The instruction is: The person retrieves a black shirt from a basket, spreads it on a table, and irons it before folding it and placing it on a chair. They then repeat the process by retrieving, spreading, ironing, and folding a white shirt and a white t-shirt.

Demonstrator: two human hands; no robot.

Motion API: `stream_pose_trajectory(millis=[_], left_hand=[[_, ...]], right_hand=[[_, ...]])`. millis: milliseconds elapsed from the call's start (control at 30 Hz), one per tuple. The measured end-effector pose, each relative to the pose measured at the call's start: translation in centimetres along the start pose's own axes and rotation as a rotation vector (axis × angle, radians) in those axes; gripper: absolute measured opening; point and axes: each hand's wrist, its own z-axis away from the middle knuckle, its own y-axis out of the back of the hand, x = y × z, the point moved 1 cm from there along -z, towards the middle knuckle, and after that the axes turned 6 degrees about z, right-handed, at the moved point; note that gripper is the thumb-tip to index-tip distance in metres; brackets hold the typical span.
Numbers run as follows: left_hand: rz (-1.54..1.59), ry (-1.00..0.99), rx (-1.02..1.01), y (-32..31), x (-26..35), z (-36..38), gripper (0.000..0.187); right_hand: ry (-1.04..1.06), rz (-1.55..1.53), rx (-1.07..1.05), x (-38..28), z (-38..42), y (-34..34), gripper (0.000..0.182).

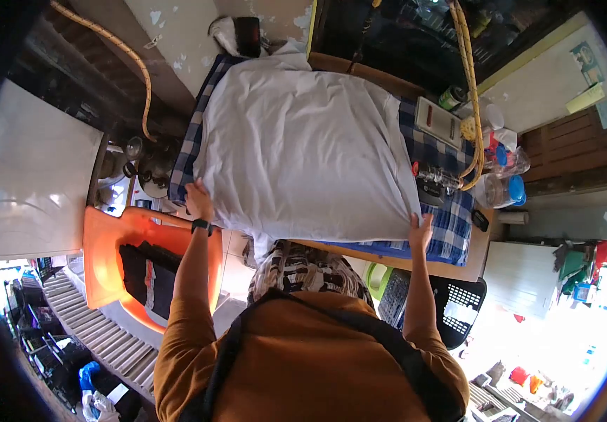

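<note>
A wrinkled white cloth (303,148) lies spread over a blue checked cloth (451,228) on the table. At the cloth's lower left edge is my left hand (198,200), a dark watch on its wrist; its fingers are closed on the white cloth's edge. My right hand (421,231) pinches the lower right corner of the white cloth, thumb on top. Near that corner lie a dark box (431,191) and a clear bottle (437,174).
An orange chair (103,243) with dark folded clothes (150,278) stands at the left. Jars (504,190) and a flat case (437,121) sit at the right. A looped rope (473,84) hangs over the right side. A black basket (458,309) is below right.
</note>
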Motion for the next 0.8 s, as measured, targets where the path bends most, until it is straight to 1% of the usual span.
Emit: stream_pose_trajectory(millis=[33, 67, 133, 167, 200, 233, 267, 300, 333, 367, 400, 433, 467, 500, 533, 600, 633, 667, 700, 733, 767, 800], left_hand=[[0.177, -0.106, 0.112, 0.3, -0.7, -0.3, 0.038], [0.178, -0.107, 0.112, 1.3, -0.7, -0.2, 0.038], [-0.050, -0.091, -0.032, 3.5, -0.9, -0.2, 0.036], [-0.050, -0.100, -0.038, 3.4, -1.5, -0.3, 0.036], [-0.128, -0.044, -0.051, 2.9, -1.9, -0.3, 0.035], [-0.203, 0.012, -0.061, 2.1, -1.7, -0.7, 0.034], [-0.194, 0.002, -0.063, 1.6, -0.4, -1.5, 0.034], [-0.221, -0.194, 0.116, 1.2, 1.0, -2.3, 0.033], [-0.242, -0.386, 0.291, 0.7, 2.3, -2.9, 0.032], [-0.117, -0.404, 0.151, -0.3, 3.5, -4.7, 0.033], [-0.079, -0.521, 0.129, -0.8, 6.8, -6.0, 0.030], [-0.042, -0.637, 0.110, -1.7, 10.5, -7.2, 0.028], [0.067, -0.753, 0.047, -3.7, 13.4, -8.8, 0.026], [0.175, -0.866, -0.014, -5.6, 16.3, -10.4, 0.026], [0.239, -0.937, -0.108, -7.5, 19.5, -11.5, 0.027], [0.314, -1.070, -0.287, -10.5, 25.9, -12.3, 0.030], [0.325, -1.132, -0.370, -11.6, 28.6, -12.5, 0.031], [0.329, -1.122, -0.368, -13.4, 30.5, -12.9, 0.031], [0.236, -1.223, -0.396, -15.5, 31.8, -13.2, 0.035], [0.139, -1.324, -0.429, -17.1, 32.5, -13.9, 0.039], [0.139, -1.316, -0.439, -18.1, 33.0, -14.9, 0.039], [0.078, -1.248, -0.636, -19.0, 33.3, -15.7, 0.044]], right_hand=[[0.064, -0.005, 0.033, 1.0, 0.1, 0.3, 0.035], [0.063, -0.006, 0.034, 1.3, 0.7, 0.5, 0.035], [0.002, -0.005, -0.024, 1.6, 1.7, 1.0, 0.032], [-0.238, 0.142, -0.216, 0.5, 2.6, 1.4, 0.028], [-0.248, 0.144, -0.210, -0.1, 3.3, 1.2, 0.028], [-0.129, 0.255, 0.004, -0.7, 3.7, 1.3, 0.025], [-0.009, 0.364, 0.223, -2.3, 3.5, 1.5, 0.023], [0.141, 0.398, 0.303, -3.6, 2.7, 1.8, 0.023], [0.130, 0.410, 0.307, -6.3, 1.3, 2.8, 0.023], [0.303, 0.292, 0.248, -9.5, -0.5, 3.7, 0.022], [0.477, 0.169, 0.187, -12.3, -2.8, 4.0, 0.021], [0.510, 0.078, 0.193, -14.4, -5.5, 3.9, 0.018], [0.544, -0.016, 0.198, -16.3, -8.4, 3.4, 0.015], [0.466, -0.044, 0.147, -17.8, -11.6, 2.3, 0.012], [0.388, -0.072, 0.095, -19.1, -14.8, 1.2, 0.010], [0.118, 0.014, -0.128, -20.0, -21.0, -1.8, 0.028], [0.125, 0.020, -0.131, -19.6, -24.0, -4.0, 0.028], [0.011, 0.228, -0.338, -18.4, -26.9, -7.1, 0.042], [-0.107, 0.437, -0.546, -17.0, -28.7, -9.9, 0.056], [-0.105, 0.443, -0.554, -15.7, -29.9, -12.4, 0.056], [-0.064, 0.321, -0.550, -14.3, -30.8, -14.9, 0.054], [-0.027, 0.201, -0.548, -13.2, -31.4, -16.6, 0.052]])
